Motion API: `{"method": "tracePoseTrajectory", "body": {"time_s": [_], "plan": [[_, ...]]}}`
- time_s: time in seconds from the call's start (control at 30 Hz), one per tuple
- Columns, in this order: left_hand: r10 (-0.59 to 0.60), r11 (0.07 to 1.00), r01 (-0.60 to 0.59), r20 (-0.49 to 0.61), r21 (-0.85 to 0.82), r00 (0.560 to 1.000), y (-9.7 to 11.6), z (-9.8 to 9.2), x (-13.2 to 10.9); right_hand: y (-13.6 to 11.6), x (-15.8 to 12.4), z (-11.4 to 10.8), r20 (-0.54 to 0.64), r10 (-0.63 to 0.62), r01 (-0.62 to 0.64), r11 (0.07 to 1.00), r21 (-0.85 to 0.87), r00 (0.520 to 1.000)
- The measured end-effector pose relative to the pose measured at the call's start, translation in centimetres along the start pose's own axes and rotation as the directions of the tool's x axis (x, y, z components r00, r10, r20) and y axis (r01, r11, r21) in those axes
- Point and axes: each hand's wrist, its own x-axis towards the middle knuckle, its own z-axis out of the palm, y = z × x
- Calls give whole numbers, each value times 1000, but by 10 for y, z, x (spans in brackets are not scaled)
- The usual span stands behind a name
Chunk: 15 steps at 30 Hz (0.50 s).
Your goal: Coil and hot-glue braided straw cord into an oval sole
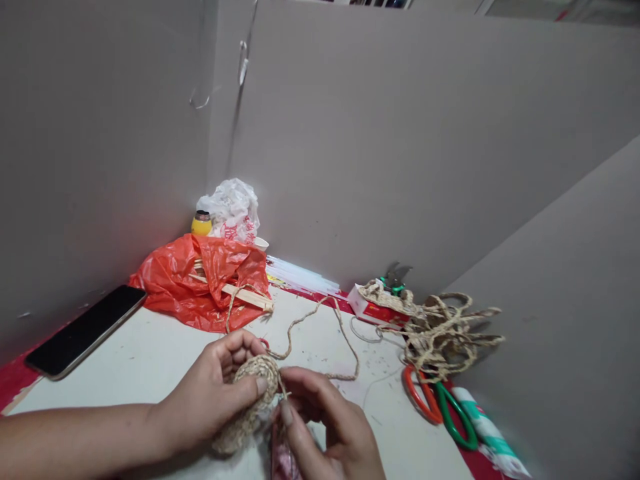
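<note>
My left hand (207, 397) is closed around a coiled, braided straw piece (231, 435), with the thumb pressed on its face. At the right edge of this piece, my right hand (333, 427) pinches a thin straw strand (283, 385) between thumb and forefinger. A twisted straw cord (357, 360) loops over the white board beyond both hands. Under my right hand lies a pink object (284, 461), partly hidden, whose kind I cannot make out.
A phone (87, 330) lies at the left. Behind are a red plastic bag (170, 277) with wooden sticks (245, 295), a white bag (233, 200) and a yellow bottle (201, 225). At the right are bundled straw braid (445, 333), scissors with red and green handles (457, 420) and pruning shears (395, 280).
</note>
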Motion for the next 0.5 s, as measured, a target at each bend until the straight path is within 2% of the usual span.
{"method": "tracePoseTrajectory", "body": {"time_s": [0.1, 0.33, 0.5], "plan": [[-26, 998, 26, 9, -52, 1000, -2, 0, 2, 3, 0, 3, 3, 56, -56, 995, 80, 998], [-8, 1000, 7, -15, -30, 1000, -4, 0, 1, 4, -4, 8, 31, 170, -172, 953, 248, 985], [7, 997, -9, -24, -72, 1000, -7, 1, -1, 5, -7, 13, 4, 232, -223, 934, 280, 973]]}}
